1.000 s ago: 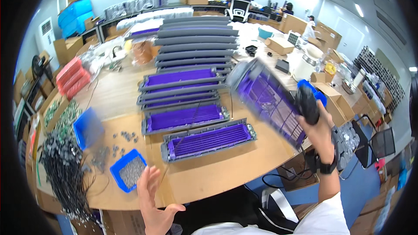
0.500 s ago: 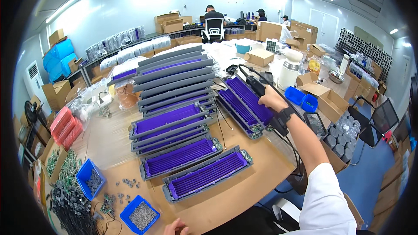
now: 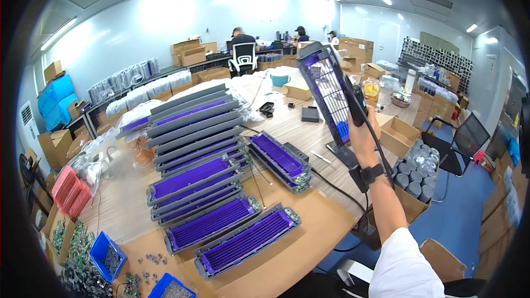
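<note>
My right hand (image 3: 362, 142) is raised over the right side of the table, closed around a long slatted housing (image 3: 324, 85) with a purple and grey frame. The housing stands tilted upright, and things behind it show through its slats. A black corded tool (image 3: 357, 102) lies along the same hand; how the fingers share the two is hidden. Left of it, one purple-and-grey housing (image 3: 279, 157) rests on the table. Two more, a near housing (image 3: 248, 243) and another housing (image 3: 212, 223), lie in front of a stack of housings (image 3: 193, 138). My left hand is out of view.
Blue bins of small parts, one bin (image 3: 107, 256) upright, stand at the near left beside circuit boards (image 3: 74, 243). A cardboard box of grey cylinders (image 3: 417, 174) is at the right. A cable (image 3: 339, 187) crosses the table's right side. Several people sit at the back.
My right hand has lifted one purple housing off the table, up and away from the one beside it. The view has shifted, and my left hand has left the lower edge.
</note>
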